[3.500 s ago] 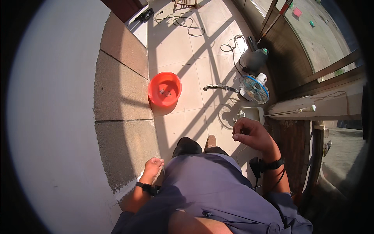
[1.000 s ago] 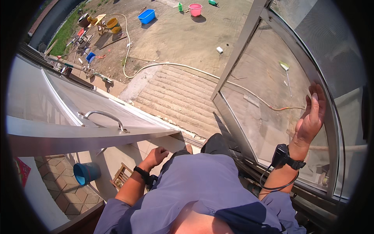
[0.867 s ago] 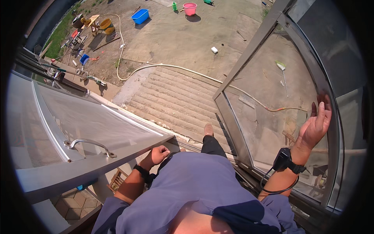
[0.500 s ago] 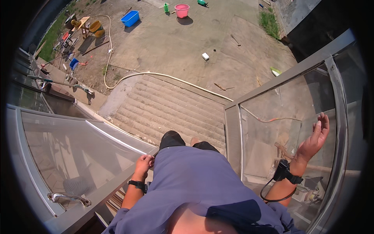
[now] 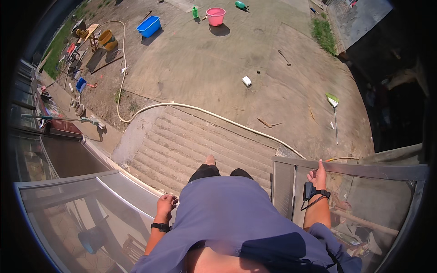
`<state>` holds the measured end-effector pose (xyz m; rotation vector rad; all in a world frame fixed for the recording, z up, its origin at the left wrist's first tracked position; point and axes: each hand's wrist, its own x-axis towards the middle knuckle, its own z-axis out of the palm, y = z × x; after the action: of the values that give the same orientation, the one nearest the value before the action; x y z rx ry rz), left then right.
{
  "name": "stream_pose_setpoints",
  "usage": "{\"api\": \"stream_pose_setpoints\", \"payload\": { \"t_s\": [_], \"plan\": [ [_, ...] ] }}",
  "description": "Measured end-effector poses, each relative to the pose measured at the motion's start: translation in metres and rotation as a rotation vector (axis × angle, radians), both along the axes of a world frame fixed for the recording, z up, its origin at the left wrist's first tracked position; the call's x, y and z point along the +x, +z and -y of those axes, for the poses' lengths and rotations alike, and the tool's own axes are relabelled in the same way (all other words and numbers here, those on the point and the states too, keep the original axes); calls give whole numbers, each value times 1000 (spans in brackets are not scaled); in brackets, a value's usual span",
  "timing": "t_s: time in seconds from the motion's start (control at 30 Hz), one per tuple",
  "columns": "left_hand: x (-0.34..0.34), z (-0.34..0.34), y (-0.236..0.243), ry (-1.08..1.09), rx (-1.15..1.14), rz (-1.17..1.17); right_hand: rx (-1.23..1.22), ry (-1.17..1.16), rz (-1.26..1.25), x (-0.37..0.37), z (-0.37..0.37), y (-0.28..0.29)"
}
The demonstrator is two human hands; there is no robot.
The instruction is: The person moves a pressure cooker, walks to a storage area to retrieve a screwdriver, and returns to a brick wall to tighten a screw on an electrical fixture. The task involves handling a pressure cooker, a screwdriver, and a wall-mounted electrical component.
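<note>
Below me, two screened door leaves stand swung outward at the top of steps. My right hand (image 5: 317, 176) is raised at the grey frame (image 5: 359, 168) of the right door, one digit pointing up across its bar and the other fingers loosely bent. Whether it presses on the frame, I cannot tell. A black band with a small device (image 5: 309, 191) circles that wrist. My left hand (image 5: 166, 204) hangs beside my left hip with its fingers curled in, nothing visible in them. It is nearest the inner edge of the left door (image 5: 63, 184). That wrist wears a black strap (image 5: 160, 226).
Ridged steps (image 5: 195, 141) lead down, with a pale hose (image 5: 205, 108) curving across their far end. Beyond lie a blue tub (image 5: 149, 27), a pink basin (image 5: 215, 17), a yellow bucket (image 5: 108, 41), a white box (image 5: 246, 81) and a green-headed broom (image 5: 334, 103).
The right door has swung farther outward. My right hand has moved left to its frame bar. My left hand has come off the left door's edge, and one foot has stepped forward.
</note>
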<state>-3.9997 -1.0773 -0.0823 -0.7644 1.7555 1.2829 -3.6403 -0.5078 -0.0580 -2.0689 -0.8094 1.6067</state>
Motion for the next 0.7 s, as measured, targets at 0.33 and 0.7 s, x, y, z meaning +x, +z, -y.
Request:
{"api": "stream_pose_setpoints", "payload": {
  "t_s": [0.33,0.7],
  "plan": [
    [-245,-196,-9,-490,-71,-156,-144,-600,-37,-34,42,-112],
    [-434,-435,-90,-802,-68,-90,7,-1266,-235,-83,39,-186]
  ]
}}
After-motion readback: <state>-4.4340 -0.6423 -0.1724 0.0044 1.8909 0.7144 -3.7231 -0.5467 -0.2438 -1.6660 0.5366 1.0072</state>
